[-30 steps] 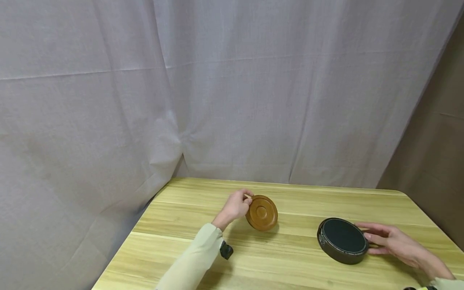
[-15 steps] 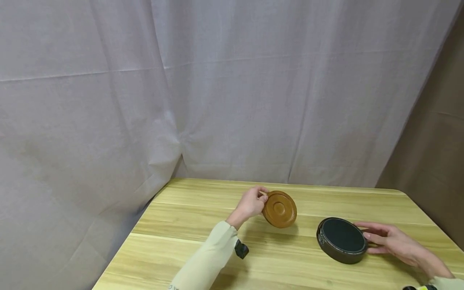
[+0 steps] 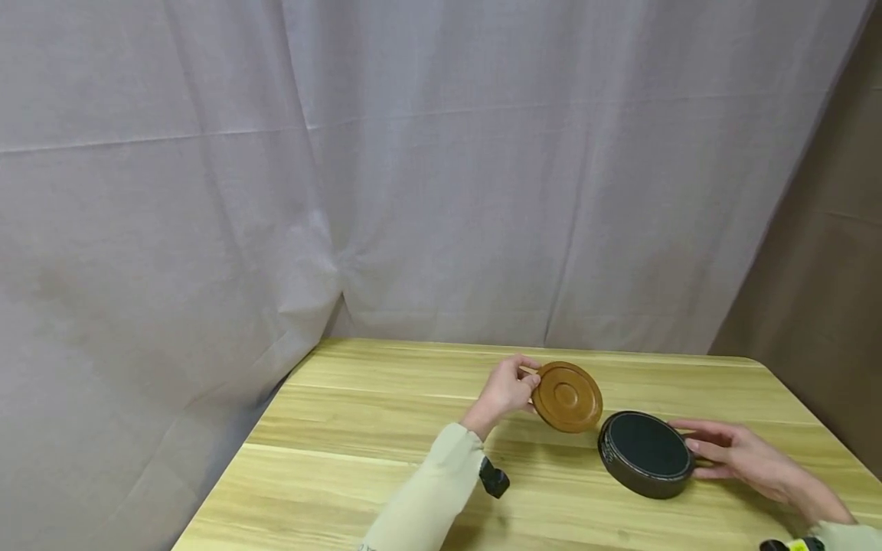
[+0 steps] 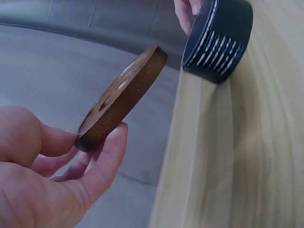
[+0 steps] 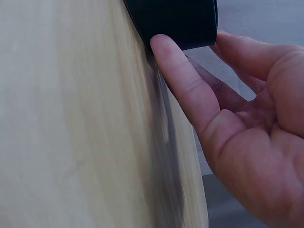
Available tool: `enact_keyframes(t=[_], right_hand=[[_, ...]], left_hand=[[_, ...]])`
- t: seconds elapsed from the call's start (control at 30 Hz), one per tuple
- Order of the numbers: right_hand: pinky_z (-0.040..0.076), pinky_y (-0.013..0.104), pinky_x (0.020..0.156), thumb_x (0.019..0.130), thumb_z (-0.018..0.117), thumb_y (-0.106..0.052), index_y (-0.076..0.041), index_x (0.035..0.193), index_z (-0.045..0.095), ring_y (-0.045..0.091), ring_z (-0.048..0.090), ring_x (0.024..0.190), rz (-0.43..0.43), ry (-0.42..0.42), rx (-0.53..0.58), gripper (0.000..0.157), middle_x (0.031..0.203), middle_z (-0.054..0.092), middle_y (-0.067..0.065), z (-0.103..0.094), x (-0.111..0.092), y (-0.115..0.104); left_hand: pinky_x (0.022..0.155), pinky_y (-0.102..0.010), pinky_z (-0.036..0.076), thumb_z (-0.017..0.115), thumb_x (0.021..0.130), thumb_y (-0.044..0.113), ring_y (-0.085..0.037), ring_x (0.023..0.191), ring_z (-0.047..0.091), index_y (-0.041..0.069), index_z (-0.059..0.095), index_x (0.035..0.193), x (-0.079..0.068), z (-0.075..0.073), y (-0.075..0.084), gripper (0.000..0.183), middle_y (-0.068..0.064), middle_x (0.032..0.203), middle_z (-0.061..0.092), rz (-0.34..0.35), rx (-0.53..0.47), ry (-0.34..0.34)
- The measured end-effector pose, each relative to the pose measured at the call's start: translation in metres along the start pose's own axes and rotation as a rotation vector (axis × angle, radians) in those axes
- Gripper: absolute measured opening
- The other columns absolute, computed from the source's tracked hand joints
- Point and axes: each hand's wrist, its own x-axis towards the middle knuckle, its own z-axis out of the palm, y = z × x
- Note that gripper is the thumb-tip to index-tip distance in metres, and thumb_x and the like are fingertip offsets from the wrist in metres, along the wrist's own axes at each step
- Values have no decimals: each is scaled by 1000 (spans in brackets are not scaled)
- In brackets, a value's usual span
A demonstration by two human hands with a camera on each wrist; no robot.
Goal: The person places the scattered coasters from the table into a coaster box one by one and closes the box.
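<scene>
My left hand [image 3: 505, 390] pinches a round brown wooden coaster [image 3: 567, 396] by its left edge, thumb on the near face and fingers behind. The coaster is held up and tilted, its ringed face with a round centre hollow toward me. In the left wrist view its thick rim shows, and the far fingertips are partly hidden. To its right, a black round coaster holder [image 3: 648, 451] stands on the table, stacked white-edged layers visible through a side gap [image 4: 219, 52]. My right hand [image 3: 744, 463] touches the holder's right side with extended fingers; thumb and fingertips rest against its wall.
The light wood-grain table [image 3: 358, 428] ends at a back edge against a grey curtain [image 3: 441, 229]. A brown curtain [image 3: 813, 306] hangs along the right. Black wrist devices sit at both sleeves, the left one [image 3: 493, 478] close above the table.
My left hand has carried the brown coaster to the right, from mid-table to right beside the black holder. The right hand and the holder have stayed almost in place.
</scene>
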Motion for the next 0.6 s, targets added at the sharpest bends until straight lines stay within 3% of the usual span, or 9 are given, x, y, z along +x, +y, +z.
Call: enact_keyframes(t=[0.27,0.6], right_hand=[[57,35,90,105,40,-3,-28,141,53,9,64,113,-14,-38,13,45,127,63,-17,-3,3,0],[56,35,91,105,37,-2,-29,141,53,9,63,115,-14,-53,36,47,128,63,-18,-6,-2,1]], left_hand=[[67,-53,59,59,96,1,-18,53,55,8,65,110,0,26,-6,17,-5,76,52,-63,-112,26],[66,-49,60,58,95,-3,-20,63,60,8,65,106,-3,68,-3,17,-9,80,56,-101,-252,-36]])
